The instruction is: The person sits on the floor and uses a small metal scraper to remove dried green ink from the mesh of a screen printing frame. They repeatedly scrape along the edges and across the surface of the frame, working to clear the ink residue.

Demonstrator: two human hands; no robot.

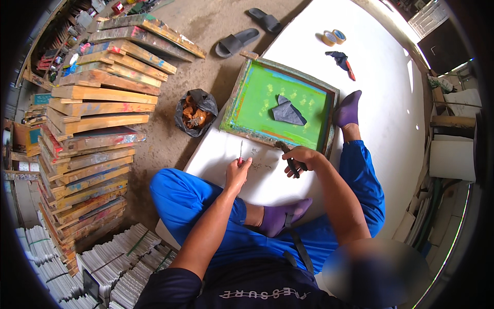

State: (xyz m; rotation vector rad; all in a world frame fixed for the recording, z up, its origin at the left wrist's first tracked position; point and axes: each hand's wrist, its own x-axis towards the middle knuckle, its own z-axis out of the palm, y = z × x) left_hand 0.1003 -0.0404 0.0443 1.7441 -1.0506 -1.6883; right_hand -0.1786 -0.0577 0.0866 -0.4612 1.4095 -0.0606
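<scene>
A wooden-framed printing screen with green mesh lies on the white surface in front of me. A crumpled dark grey piece of cloth or sheet rests on the mesh. My left hand is closed around a screwdriver with a red handle, its thin shaft pointing toward the frame's near edge. Black pliers are in my right hand; their jaws are at the near rail, and I cannot tell whether they grip it. Small dark bits lie scattered between my hands.
Wooden frames are stacked at the left. Beside the white surface stands a black bag with brown contents. Sandals lie beyond it. Two tape rolls and a dark cloth with a red-handled item lie at the far right.
</scene>
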